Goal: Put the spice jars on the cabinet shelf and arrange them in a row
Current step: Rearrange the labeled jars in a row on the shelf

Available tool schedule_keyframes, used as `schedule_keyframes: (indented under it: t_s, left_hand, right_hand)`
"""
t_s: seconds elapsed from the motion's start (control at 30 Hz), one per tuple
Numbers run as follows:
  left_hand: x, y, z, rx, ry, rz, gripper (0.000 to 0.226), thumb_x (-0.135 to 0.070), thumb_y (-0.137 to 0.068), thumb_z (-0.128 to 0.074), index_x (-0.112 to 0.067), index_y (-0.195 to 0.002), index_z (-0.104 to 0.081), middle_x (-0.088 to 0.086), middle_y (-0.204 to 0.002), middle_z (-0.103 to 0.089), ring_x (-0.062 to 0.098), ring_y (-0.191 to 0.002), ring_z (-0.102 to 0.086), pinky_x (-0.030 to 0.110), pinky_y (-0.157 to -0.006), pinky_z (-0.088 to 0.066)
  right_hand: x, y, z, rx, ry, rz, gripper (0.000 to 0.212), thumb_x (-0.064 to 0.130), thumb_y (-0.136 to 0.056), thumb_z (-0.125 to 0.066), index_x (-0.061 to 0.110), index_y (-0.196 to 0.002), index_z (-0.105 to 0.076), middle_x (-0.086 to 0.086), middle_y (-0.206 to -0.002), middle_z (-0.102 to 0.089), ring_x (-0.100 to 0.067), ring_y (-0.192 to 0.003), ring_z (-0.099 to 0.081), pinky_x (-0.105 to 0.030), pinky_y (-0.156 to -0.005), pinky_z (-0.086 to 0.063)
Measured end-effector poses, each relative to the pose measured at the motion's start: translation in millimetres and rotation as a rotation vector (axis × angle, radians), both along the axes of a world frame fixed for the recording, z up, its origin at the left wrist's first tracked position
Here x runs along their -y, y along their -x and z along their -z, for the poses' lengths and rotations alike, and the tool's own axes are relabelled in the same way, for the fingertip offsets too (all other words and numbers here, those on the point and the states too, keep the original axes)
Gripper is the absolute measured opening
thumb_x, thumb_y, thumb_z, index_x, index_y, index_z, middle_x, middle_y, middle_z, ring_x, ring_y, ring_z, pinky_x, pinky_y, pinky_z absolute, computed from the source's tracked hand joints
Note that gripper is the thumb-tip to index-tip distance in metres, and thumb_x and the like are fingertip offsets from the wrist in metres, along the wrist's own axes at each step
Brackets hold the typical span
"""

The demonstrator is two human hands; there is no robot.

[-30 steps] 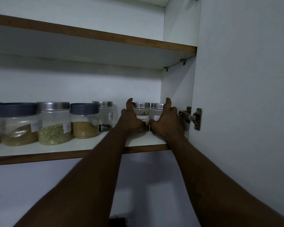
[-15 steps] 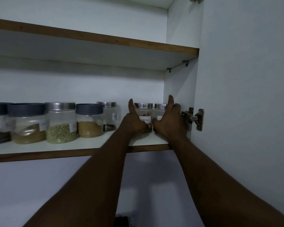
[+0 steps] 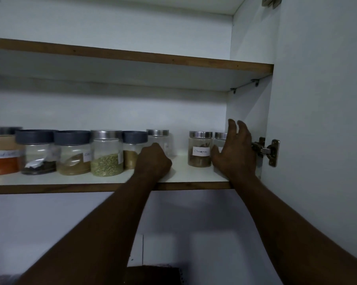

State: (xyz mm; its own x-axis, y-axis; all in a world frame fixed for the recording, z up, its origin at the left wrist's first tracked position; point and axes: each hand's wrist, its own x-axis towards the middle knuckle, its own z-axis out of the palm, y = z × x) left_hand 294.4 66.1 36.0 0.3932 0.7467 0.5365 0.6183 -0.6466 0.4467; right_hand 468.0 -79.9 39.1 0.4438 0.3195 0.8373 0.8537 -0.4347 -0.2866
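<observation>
Eight spice jars (image 3: pixel 106 155) stand along the cabinet shelf (image 3: pixel 194 175) — five silver-lidded, three dark-lidded. The right hand (image 3: pixel 235 157) has its fingers (image 3: pixel 232 128) spread beside the cinnamon jar (image 3: pixel 199 150); the left hand (image 3: pixel 153 161) curls before a small jar (image 3: pixel 159 136) — grip unclear.

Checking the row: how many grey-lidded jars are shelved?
3: grey-lidded clear jar of black spice, grey-lidded clear jar of brown powder, grey-lidded clear jar of tan powder by the left hand. More may lie off-frame.

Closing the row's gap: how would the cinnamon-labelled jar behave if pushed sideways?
The cinnamon jar probably slides easily on the smooth white shelf. Likely light: it looks only partly filled. Pushed near its metal lid, it might tip.
</observation>
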Motion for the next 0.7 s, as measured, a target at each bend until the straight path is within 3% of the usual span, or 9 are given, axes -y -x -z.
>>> schedule_keyframes:
  t_s: [0.07,0.13,0.23,0.33,0.43,0.5,0.6,0.7]
  left_hand:
    - [-8.0,14.2,0.4,0.035,0.027,-0.027,0.039,-0.031,-0.085,-0.075,-0.003,-0.108,-0.065,0.014,-0.106,-0.071,0.027,-0.092,-0.064,0.030,-0.071,-0.043]
    - [-15.8,23.4,0.2,0.063,0.047,-0.049,0.044,-0.032,-0.083,-0.077,0.000,-0.110,-0.064,0.015,-0.108,-0.071,0.028,-0.096,-0.065,0.032,-0.076,-0.048]
    - [-24.4,27.5,-2.6,0.059,0.095,-0.064,0.064,-0.036,-0.084,-0.077,0.002,-0.127,-0.050,0.020,-0.127,-0.062,0.034,-0.118,-0.060,0.037,-0.097,-0.048]
    - [-27.9,24.5,-4.4,0.037,0.128,-0.036,0.088,-0.050,-0.076,-0.082,0.000,-0.135,-0.040,0.020,-0.135,-0.056,0.034,-0.125,-0.054,0.039,-0.099,-0.044]
    - [-30.3,20.1,-3.7,-0.035,0.112,-0.026,0.093,-0.059,-0.077,-0.076,-0.002,-0.139,-0.037,0.018,-0.137,-0.055,0.034,-0.126,-0.053,0.040,-0.098,-0.043]
    - [-29.9,16.5,-4.5,-0.068,0.134,-0.010,0.093,-0.059,-0.081,-0.072,-0.004,-0.144,-0.031,0.017,-0.140,-0.054,0.034,-0.127,-0.054,0.042,-0.097,-0.045]
    - [-35.5,14.4,-7.0,-0.110,0.175,0.024,0.097,-0.056,-0.082,-0.071,-0.008,-0.150,-0.021,0.017,-0.141,-0.054,0.034,-0.129,-0.053,0.043,-0.100,-0.046]
    - [-36.4,13.3,-7.8,-0.140,0.166,0.066,0.091,-0.053,-0.082,-0.071,-0.011,-0.148,-0.024,0.017,-0.137,-0.056,0.035,-0.125,-0.055,0.043,-0.099,-0.047]
  right_hand:
    - [0.9,8.3,-1.1,0.097,-0.014,0.107,0.079,0.043,-0.085,-0.069,0.014,-0.151,-0.035,-0.015,-0.150,-0.039,-0.035,-0.131,-0.042,-0.047,-0.086,-0.056]
    - [-2.0,18.2,-1.1,0.182,-0.052,0.134,0.064,0.041,-0.084,-0.068,0.013,-0.138,-0.047,-0.013,-0.130,-0.053,-0.032,-0.114,-0.050,-0.044,-0.078,-0.054]
    - [-18.5,42.5,1.7,0.173,-0.032,-0.155,0.034,0.033,-0.087,-0.067,0.017,-0.116,-0.058,-0.006,-0.106,-0.063,-0.024,-0.098,-0.058,-0.037,-0.073,-0.051]
    - [-48.9,66.4,4.3,0.082,0.115,-0.347,0.018,0.034,-0.087,-0.069,0.020,-0.097,-0.062,0.000,-0.089,-0.065,-0.021,-0.087,-0.062,-0.034,-0.070,-0.049]
    - [-78.3,75.7,2.1,-0.177,0.126,-0.407,0.036,0.037,-0.082,-0.077,0.016,-0.106,-0.059,-0.003,-0.095,-0.068,-0.022,-0.090,-0.064,-0.034,-0.074,-0.051]
    - [-90.6,73.3,1.2,-0.322,0.141,-0.413,0.058,0.037,-0.079,-0.081,0.013,-0.123,-0.054,-0.007,-0.112,-0.068,-0.025,-0.102,-0.065,-0.033,-0.080,-0.050]
    - [-104.0,70.5,0.4,-0.454,0.214,-0.446,0.091,0.032,-0.081,-0.081,0.014,-0.153,-0.029,-0.013,-0.141,-0.058,-0.032,-0.125,-0.058,-0.030,-0.088,-0.044]
    - [-104.4,68.9,0.4,-0.540,0.278,-0.525,0.107,0.026,-0.083,-0.077,0.023,-0.163,-0.006,-0.012,-0.152,-0.051,-0.033,-0.132,-0.054,-0.032,-0.095,-0.044]
